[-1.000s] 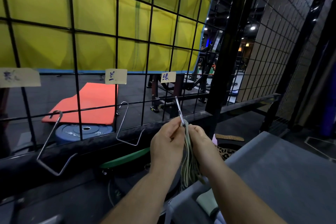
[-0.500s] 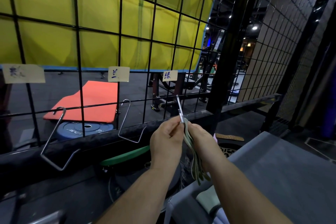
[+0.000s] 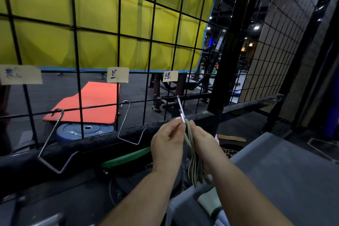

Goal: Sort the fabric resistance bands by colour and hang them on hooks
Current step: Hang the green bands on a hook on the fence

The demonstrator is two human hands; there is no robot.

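Grid [image 3: 118, 33]: black wire, upright, three paper labels on one crossbar.
Hook [image 3: 180, 106]: flat metal strip hung on the grid bar below the right-most label [image 3: 170, 76], slanting out from the grid toward the person.
Bands [image 3: 194, 169]: bunch of green loops in front of the grid's lower right part, tops gathered at the hook's free end, the rest hanging between the wrists. Whether they sit over the hook cannot be told.
Left hand [image 3: 167, 145]: fingers curled, thumb and forefinger pinching the hook's end.
Right hand [image 3: 200, 140]: fingers curled, gripping the bands' tops, just beside the hook's end.
Other hooks: middle hook [image 3: 124, 120] and left hook [image 3: 52, 134], both wire, on the same grid bar.
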